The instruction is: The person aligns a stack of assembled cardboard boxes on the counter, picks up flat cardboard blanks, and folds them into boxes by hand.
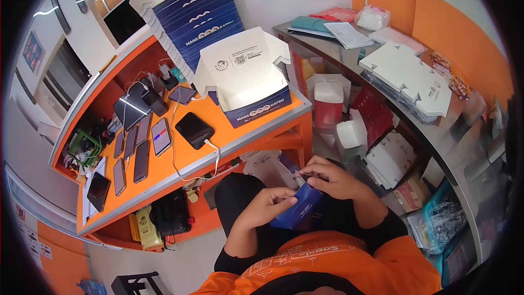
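A partly folded box with a blue outside and a white inside [301,208] lies over my lap. My left hand [268,206] grips its near-left edge, thumb on the blue face. Farther right, my right hand [323,176] pinches the box's upper edge with bent fingers. The white inner panel extends away from me beneath the orange table's edge. On the table's right corner stands an open blue and white box [254,79], its printed lid raised. Behind it rises a tall stack of similar boxes [204,19].
Several phones, a tablet and cables lie on the orange table [164,170]. To the right, a metal counter [404,104] holds flat white box sheets [406,79], papers and plastic bags. Below it are more cartons and sheets [390,158]. A black stool [136,284] stands at the lower left.
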{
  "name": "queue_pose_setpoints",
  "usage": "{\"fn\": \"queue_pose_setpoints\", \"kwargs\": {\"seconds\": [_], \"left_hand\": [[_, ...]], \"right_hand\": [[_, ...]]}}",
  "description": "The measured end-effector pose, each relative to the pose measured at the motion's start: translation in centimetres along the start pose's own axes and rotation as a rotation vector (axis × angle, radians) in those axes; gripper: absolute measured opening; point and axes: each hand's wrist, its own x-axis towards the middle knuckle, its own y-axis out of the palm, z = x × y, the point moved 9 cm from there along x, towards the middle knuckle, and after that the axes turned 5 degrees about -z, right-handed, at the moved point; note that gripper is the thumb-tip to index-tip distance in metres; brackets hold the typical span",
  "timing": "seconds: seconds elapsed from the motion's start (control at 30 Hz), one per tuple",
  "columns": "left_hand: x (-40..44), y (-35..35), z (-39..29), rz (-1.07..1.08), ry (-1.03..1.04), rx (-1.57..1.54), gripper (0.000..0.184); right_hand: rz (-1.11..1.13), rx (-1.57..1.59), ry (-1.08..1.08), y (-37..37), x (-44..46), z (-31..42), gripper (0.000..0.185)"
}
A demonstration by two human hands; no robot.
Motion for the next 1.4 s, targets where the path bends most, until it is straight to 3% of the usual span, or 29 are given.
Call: {"fn": "queue_pose_setpoints", "kwargs": {"seconds": [0.1,0.2,0.3,0.4,0.53,0.87,1.03,1.13,1.17,1.27,1.3,1.4], "left_hand": [[0.2,-0.5,1.5,0.075,-0.076,-0.075,0.022],[0.6,-1.1,3.8,0.079,-0.176,-0.225,0.022],[1.4,-0.9,6.4,0.101,-0.264,-0.369,0.023],[1.8,0.0,7.8,0.104,-0.302,-0.399,0.024],[1.7,0.6,7.1,0.066,-0.298,-0.404,0.025],[2.0,0.1,7.8,0.011,-0.292,-0.342,0.022],[2.2,1.1,5.8,0.023,-0.202,-0.345,0.020],[2.4,1.5,4.4,-0.031,-0.179,-0.271,0.023],[2.4,1.7,4.0,-0.073,-0.165,-0.343,0.025],[2.9,3.6,-1.3,-0.194,-0.044,-0.543,0.030],[2.9,3.7,-2.1,-0.189,0.036,-0.554,0.032],[2.7,4.2,-5.9,-0.341,0.252,-0.575,0.036]], "right_hand": [[-0.023,0.279,0.039,-0.3,-0.4,-2.4,0.016],[-0.081,0.180,-0.072,-1.4,-0.2,-2.5,0.018],[-0.096,0.302,-0.054,-0.9,-0.2,-2.3,0.021],[0.013,-0.120,-0.099,-0.4,-0.4,0.2,0.025],[-0.090,-0.276,-0.025,-0.7,-0.5,1.5,0.031],[-0.037,-0.266,-0.032,-0.5,-0.8,2.0,0.029],[0.069,-0.334,-0.083,0.1,-1.3,1.9,0.033],[-0.024,-0.429,-0.192,-1.2,-1.4,4.1,0.034],[-0.023,-0.411,-0.107,-1.8,-1.7,4.1,0.048],[-0.238,-0.564,-0.313,-4.1,-3.5,12.3,0.066],[-0.177,-0.569,-0.320,-3.8,-4.1,13.9,0.076],[-0.140,-0.732,-0.374,-1.6,-5.0,16.0,0.077]]}}
